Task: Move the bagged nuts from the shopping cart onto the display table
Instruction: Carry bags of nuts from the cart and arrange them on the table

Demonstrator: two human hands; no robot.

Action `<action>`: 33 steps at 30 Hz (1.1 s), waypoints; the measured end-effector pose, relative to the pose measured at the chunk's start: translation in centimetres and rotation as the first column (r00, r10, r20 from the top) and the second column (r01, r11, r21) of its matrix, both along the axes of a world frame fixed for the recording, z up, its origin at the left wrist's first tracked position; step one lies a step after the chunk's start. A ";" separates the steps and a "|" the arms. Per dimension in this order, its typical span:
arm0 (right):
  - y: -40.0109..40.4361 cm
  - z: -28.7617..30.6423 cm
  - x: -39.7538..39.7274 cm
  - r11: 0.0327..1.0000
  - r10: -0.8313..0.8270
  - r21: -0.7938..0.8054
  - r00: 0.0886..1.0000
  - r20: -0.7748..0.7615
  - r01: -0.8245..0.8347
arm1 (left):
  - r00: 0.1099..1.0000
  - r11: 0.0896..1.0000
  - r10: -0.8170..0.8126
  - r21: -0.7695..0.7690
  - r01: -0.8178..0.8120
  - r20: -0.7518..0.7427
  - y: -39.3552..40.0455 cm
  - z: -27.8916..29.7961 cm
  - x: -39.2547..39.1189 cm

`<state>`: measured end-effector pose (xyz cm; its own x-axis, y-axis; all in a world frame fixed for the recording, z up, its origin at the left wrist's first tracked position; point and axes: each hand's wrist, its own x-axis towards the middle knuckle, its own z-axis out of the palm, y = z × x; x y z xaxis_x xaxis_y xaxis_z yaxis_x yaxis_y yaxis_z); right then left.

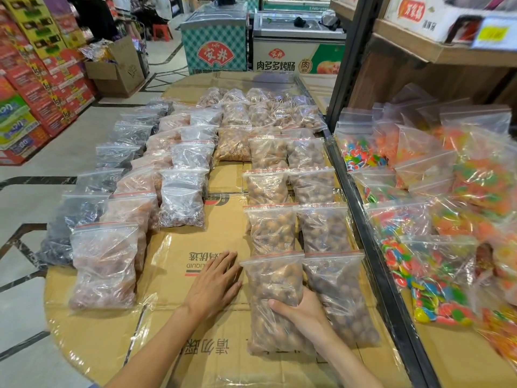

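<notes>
A clear zip bag of brown round nuts [275, 281] lies at the near end of a row of like bags on the cardboard-covered display table [215, 228]. My right hand [299, 312] grips this bag across its middle, thumb on top. My left hand [215, 284] lies flat on the cardboard, fingers straight, its fingertips against the bag's left edge. Another nut bag [335, 292] lies just right of the held one. The shopping cart is out of view.
Rows of bagged nuts and dark dried fruit [103, 264] cover the table's left and far parts. A black shelf frame [372, 247] borders the right, with bags of coloured candy [436, 298] beyond. Freezers [215, 40] and stacked boxes [42, 79] stand across the aisle.
</notes>
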<state>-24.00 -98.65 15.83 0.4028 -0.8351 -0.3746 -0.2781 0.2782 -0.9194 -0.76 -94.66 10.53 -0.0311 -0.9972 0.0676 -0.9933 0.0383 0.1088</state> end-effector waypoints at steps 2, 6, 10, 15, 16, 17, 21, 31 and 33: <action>-0.1 0.0 -0.2 0.998 0.026 -0.050 0.999 -0.029 -0.027 | 1.000 1.000 0.002 -0.010 -0.002 0.007 0.0 0.0 -0.1; -0.1 -0.3 -0.4 0.998 0.025 -0.051 0.999 -0.047 -0.027 | 1.000 0.999 0.010 -0.041 -0.010 0.005 0.0 -0.1 -0.2; 0.3 -0.6 -0.3 0.997 -0.040 -0.075 0.989 -0.140 0.030 | 1.000 0.999 0.009 -0.050 -0.009 -0.005 0.1 -0.1 -0.3; 0.7 -0.3 -0.6 0.992 -0.043 -0.121 0.978 -0.202 0.019 | 1.000 0.998 0.030 -0.062 -0.030 0.004 0.2 0.1 -0.6; 0.8 -0.4 -0.7 0.994 -0.041 -0.112 0.977 -0.210 0.018 | 0.999 0.998 0.036 -0.057 -0.035 0.004 0.2 0.1 -0.7; 0.9 -0.5 -0.8 0.994 -0.044 -0.107 0.976 -0.214 0.021 | 0.999 0.998 0.041 -0.048 -0.041 0.005 0.2 0.1 -0.7; 1.2 -0.6 -0.8 0.994 -0.072 -0.090 0.972 -0.224 0.053 | 0.998 0.998 0.053 -0.020 -0.053 0.014 0.3 0.2 -0.8; 1.5 -0.9 -0.5 0.995 -0.092 -0.058 0.968 -0.235 0.081 | 0.998 0.998 0.061 0.019 -0.061 0.023 0.4 0.4 -0.7; 1.8 -0.6 -0.6 0.994 -0.097 -0.068 0.963 -0.252 0.082 | 0.998 0.998 0.060 0.026 -0.061 0.017 0.5 0.5 -0.8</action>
<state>-24.56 -96.81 15.23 0.2229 -0.8864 -0.4058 -0.4811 0.2621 -0.8366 -1.56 -94.13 11.07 0.0286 -0.9987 0.0416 -0.9954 -0.0247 0.0924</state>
